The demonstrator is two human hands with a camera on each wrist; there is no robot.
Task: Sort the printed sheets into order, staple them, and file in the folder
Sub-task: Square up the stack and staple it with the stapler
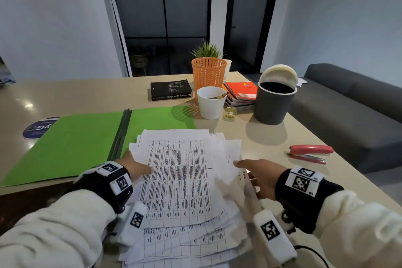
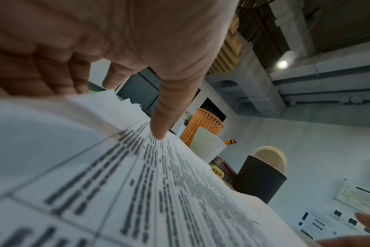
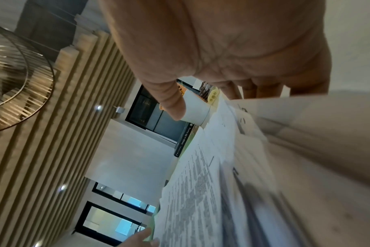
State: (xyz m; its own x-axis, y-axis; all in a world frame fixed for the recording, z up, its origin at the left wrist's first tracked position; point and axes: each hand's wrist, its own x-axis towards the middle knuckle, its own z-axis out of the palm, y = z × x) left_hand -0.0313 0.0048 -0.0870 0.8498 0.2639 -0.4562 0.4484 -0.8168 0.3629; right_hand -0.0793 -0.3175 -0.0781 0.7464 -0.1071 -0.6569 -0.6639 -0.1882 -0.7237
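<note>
A loose, fanned pile of printed sheets (image 1: pixel 180 180) with tables on them lies on the beige table in front of me. My left hand (image 1: pixel 139 162) is at the pile's left edge, thumb (image 2: pixel 165 117) touching the top sheet and fingers (image 2: pixel 78 80) straight past the paper's edge. My right hand (image 1: pixel 250 169) lies along the right edge with its fingers extended, and its thumb (image 3: pixel 173 103) is lifted off the paper. An open green folder (image 1: pixel 76 143) lies flat at the left, partly under the pile. A red stapler (image 1: pixel 309 153) sits shut at the right, clear of both hands.
Behind the pile stand a white cup of pencils (image 1: pixel 211 102), an orange mesh basket (image 1: pixel 208 74), a dark lidded bin (image 1: pixel 275 102), a black book (image 1: pixel 170 90), stacked notebooks (image 1: pixel 241 92) and a yellow sharpener (image 1: pixel 230 113). A grey sofa (image 1: pixel 348 104) runs along the table's right edge.
</note>
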